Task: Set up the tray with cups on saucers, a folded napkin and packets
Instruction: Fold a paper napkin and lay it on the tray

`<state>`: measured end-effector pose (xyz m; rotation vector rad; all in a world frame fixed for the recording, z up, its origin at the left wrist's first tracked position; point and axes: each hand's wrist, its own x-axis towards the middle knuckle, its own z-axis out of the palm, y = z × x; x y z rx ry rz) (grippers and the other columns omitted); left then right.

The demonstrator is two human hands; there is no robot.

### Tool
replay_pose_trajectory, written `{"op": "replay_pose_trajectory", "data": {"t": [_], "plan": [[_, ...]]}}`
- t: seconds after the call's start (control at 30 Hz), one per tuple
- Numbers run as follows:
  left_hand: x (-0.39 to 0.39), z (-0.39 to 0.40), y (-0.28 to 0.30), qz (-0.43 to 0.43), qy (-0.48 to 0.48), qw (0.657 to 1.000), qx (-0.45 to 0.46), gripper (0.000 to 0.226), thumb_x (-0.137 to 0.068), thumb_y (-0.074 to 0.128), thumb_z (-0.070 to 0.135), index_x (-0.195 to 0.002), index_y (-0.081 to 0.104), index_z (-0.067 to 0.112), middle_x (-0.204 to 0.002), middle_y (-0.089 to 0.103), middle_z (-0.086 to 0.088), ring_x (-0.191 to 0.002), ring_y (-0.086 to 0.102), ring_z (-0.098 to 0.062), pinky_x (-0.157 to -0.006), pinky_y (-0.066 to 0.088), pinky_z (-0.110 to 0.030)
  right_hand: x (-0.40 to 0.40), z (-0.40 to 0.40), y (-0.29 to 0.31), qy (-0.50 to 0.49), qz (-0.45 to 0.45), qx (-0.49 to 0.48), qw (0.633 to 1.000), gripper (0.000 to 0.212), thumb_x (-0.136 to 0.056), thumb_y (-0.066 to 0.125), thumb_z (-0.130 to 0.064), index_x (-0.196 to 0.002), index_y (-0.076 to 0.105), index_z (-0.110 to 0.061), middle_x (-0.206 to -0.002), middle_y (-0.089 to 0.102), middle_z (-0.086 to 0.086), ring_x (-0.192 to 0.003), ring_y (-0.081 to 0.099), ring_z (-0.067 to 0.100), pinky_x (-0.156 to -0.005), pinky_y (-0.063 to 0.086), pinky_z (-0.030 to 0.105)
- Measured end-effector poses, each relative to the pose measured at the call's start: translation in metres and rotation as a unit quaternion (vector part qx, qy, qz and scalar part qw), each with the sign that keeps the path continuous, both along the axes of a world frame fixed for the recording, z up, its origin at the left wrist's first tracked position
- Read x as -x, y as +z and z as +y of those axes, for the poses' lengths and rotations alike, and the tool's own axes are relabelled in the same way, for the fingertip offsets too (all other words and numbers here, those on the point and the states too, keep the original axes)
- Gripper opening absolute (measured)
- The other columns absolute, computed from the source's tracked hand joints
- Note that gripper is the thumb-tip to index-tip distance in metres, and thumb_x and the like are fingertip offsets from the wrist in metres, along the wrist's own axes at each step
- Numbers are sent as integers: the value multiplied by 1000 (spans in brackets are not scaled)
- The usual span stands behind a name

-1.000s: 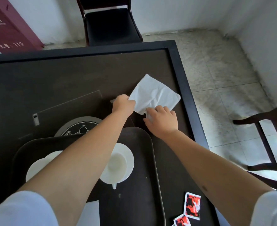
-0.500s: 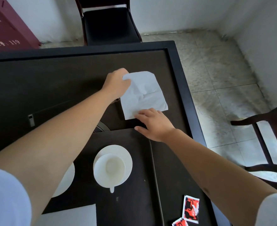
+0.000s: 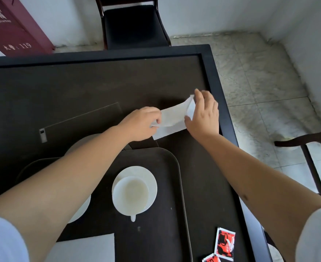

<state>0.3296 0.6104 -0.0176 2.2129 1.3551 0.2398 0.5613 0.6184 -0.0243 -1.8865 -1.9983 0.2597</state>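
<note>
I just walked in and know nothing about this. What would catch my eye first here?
Probably the two bare hands, left hand and right hand, folding a white napkin on the dark table, beyond the tray. Next, the white cup on its saucer on that tray, and the red packets at the table's near right edge.

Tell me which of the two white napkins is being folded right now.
The napkin on the table beyond the tray, held between the left hand and right hand. The other napkin lies flat and untouched at the tray's near edge.
</note>
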Motion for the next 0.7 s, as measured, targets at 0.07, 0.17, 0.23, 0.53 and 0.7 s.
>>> {"op": "replay_pose_trajectory", "data": {"t": [0.07, 0.17, 0.23, 0.53, 0.7], "plan": [[-4, -4, -3, 44, -33, 998, -29, 24, -87, 64, 27, -109, 62, 19, -133, 53, 1, -127, 42, -21, -98, 39, -43, 1, 6, 6, -17, 20, -27, 999, 81, -72, 55, 1, -148, 28, -15, -152, 28, 12, -132, 30, 34, -108, 27, 42], [-9, -8, -8, 110, -50, 992, -24, 40, -86, 57, 51, -118, 59, 26, -140, 45, 6, -133, 32, -17, -106, 27, -44, -4, 13, 7, -95, 88, -11, 992, 82, -68, 43, 11, -144, 35, -17, -150, 33, 4, -130, 32, 27, -105, 29, 34], [-11, -10, -10, 87, -24, 996, -16, 44, -87, 55, 53, -122, 58, 26, -142, 43, 5, -135, 28, -17, -107, 24, -45, -12, 20, 5, -162, 148, 30, 975, 72, -71, 41, 9, -139, 44, -18, -142, 45, 1, -125, 38, 26, -98, 35, 32], [-24, -4, -15, 144, 166, 976, 3, 52, -89, 58, 32, -137, 42, 18, -127, 53, -7, -114, 47, -28, -86, 42, -43, -13, 28, -10, 82, -123, 153, 977, 56, -92, 53, -34, -143, 32, -26, -152, 24, 3, -124, 37, 31, -80, 43, 43], [-25, -2, -13, 94, 184, 976, 66, 25, -83, 61, 25, -105, 52, 19, -104, 52, 0, -99, 46, -26, -80, 41, -39, -4, 43, 2, 133, -173, 223, 950, 77, -84, 52, -21, -149, 15, -40, -161, 0, -4, -136, 18, 30, -92, 40, 46]]}}
